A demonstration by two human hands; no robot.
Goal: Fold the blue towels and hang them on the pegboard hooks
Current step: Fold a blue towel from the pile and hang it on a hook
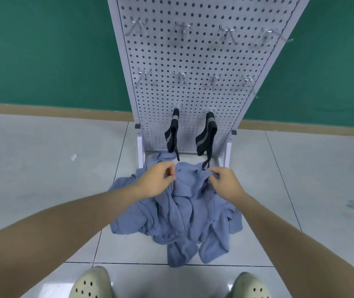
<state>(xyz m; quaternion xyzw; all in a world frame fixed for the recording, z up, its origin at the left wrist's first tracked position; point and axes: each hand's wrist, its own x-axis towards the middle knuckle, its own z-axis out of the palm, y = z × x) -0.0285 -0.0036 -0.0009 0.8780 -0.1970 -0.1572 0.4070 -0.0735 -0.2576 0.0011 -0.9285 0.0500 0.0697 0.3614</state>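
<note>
While both arms reached down, the left hand (157, 179) and right hand (225, 181) each pinched the top edge of the blue towels (178, 216), so each grip was closed on fabric. That crumpled pile sat on the tiled floor (43, 168) right at the foot of the pegboard (193, 50), under 2 dark straps (172, 134) on its lowest hooks (177, 106).

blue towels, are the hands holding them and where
Both: the left hand and right hand each pinch the top edge of the blue towels.
</note>
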